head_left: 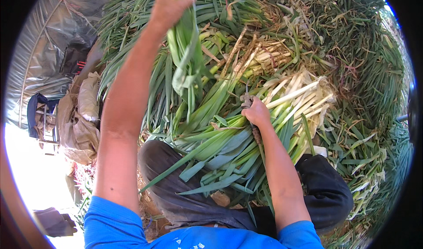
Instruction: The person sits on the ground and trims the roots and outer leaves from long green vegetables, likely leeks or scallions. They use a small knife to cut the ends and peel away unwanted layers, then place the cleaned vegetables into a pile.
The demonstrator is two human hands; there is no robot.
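High at the upper left, my left hand (169,11) is closed round a bunch of green onions (187,50), whose long green leaves hang down. Near the middle, my right hand (257,112) grips a slim tool (256,133) with a brown handle and a thin metal tip pointing away from me. Its exact kind is unclear. Under and around that hand lies a pile of green onions (304,101), white stems to the right and leaves spilling left over my lap. Another bundle with dirty roots (271,52) lies just beyond.
Heaped green onions (361,41) cover the far side and the right. A grey plastic sheet (55,24) hangs at the far left. Below it stand brown sacks (77,130) and a small metal-framed stool (46,123). My folded legs (176,187) are in front.
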